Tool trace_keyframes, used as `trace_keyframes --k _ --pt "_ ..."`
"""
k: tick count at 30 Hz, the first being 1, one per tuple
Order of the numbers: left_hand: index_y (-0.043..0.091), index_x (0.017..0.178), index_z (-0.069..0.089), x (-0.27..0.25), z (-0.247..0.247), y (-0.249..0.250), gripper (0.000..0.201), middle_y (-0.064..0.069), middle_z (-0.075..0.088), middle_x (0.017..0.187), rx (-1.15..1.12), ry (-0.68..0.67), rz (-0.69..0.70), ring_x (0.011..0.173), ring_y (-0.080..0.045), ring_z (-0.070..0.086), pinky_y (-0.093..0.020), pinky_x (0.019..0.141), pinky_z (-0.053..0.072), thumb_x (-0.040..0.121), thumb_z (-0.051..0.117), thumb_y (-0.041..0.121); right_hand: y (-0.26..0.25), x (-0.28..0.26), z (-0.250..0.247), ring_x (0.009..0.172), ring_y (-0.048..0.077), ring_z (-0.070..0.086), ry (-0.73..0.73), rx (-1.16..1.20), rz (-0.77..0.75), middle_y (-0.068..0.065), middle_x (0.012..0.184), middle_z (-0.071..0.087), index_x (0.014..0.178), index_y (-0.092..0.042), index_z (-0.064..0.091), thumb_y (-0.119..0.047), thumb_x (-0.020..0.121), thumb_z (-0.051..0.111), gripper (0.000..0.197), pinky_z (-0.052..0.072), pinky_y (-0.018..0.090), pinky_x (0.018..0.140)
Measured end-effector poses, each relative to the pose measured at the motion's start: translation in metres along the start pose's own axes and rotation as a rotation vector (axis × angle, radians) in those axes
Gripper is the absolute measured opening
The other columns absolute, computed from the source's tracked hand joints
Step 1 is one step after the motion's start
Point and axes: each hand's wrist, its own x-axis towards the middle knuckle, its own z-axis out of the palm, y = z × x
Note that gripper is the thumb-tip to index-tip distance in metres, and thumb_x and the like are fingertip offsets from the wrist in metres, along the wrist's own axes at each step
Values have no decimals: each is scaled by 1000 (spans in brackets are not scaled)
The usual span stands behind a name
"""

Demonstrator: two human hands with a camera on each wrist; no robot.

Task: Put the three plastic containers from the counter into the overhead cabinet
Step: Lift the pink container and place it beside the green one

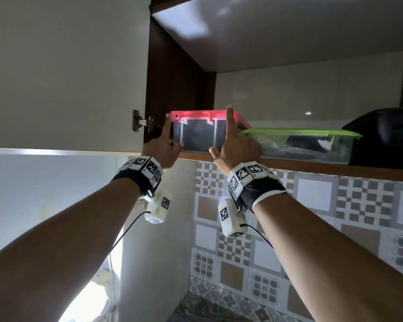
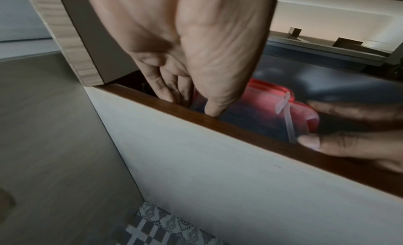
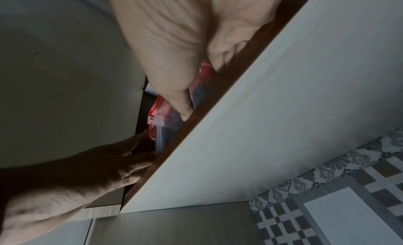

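A clear plastic container with a pink lid [image 1: 197, 133] stands at the left end of the overhead cabinet shelf [image 1: 312, 167], near its front edge. My left hand [image 1: 166, 140] lies along its left side, fingers straight up and thumb at the lower front. My right hand [image 1: 228, 140] presses its right front, index finger straight up, thumb spread towards the bottom edge. In the left wrist view the left hand [image 2: 196, 59] reaches past the shelf edge beside the pink container [image 2: 272, 97]. In the right wrist view the right hand's [image 3: 170, 50] thumb touches the container [image 3: 161, 111].
A flat clear container with a green lid [image 1: 298, 135] sits right of the pink one, touching my right hand. A black bin [image 1: 386, 135] stands further right. The open cabinet door [image 1: 68, 66] and its hinge [image 1: 140, 122] are close on the left. Patterned tiles lie below.
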Motion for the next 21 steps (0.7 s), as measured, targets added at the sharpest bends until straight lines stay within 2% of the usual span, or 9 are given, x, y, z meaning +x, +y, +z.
trace_keyframes --k 2,4,5,8,9,13,15,19,21 --pt "22 164 -17 3 0 0 90 -17 78 97 47 -15 -5 60 -24 65 -34 67 49 106 48 42 0 1 -1 69 25 54 -15 7 3 14 99 70 165 -27 -7 -50 94 68 106 43 35 65" --pt "25 163 -17 6 0 -1 86 -14 78 105 93 -44 -8 75 -30 74 -35 70 53 107 45 42 1 2 -1 72 25 54 -29 2 -4 14 110 70 165 -26 -8 -49 95 68 105 43 35 66" --pt "25 165 -11 7 0 0 81 -12 78 109 105 -64 2 84 -33 76 -37 74 54 107 44 42 1 4 -2 75 26 57 -33 -2 -9 15 117 69 165 -26 -9 -48 95 67 106 45 36 66" --pt "22 158 30 1 -5 2 55 -10 76 121 91 -62 37 98 -33 75 -40 84 56 107 42 39 0 4 -6 92 35 71 -54 -20 -19 16 128 67 164 -24 -11 -47 95 67 106 55 41 75" --pt "21 156 35 -4 -6 3 53 -12 74 126 43 -57 29 103 -34 74 -40 88 55 107 45 37 -1 3 -8 96 36 72 -58 -18 -15 16 129 67 164 -24 -11 -46 95 67 106 56 41 77" --pt "14 159 35 -30 -13 1 69 -11 51 158 -158 -56 -3 143 -35 51 -49 118 40 99 66 27 -6 -7 -17 111 37 68 -51 -48 -20 16 149 53 165 -18 -1 -40 97 68 99 56 44 88" --pt "12 155 41 -49 -16 -3 69 -12 48 160 -221 -19 34 147 -33 46 -47 120 36 95 72 24 -9 -14 -23 110 37 69 -59 -22 -23 19 141 58 164 -15 9 -37 96 69 94 57 45 92" --pt "14 146 51 -88 -18 -17 59 -10 56 152 -348 1 75 138 -32 54 -47 114 45 94 74 27 -13 -37 -44 90 30 73 15 146 -77 10 104 71 155 -17 29 -27 92 74 78 64 39 83" --pt "16 142 54 -112 -19 -21 55 -9 60 148 -399 6 130 133 -31 59 -53 110 50 92 75 29 -14 -56 -61 105 29 74 67 173 -121 11 119 73 152 -17 36 -27 91 74 72 60 34 91"
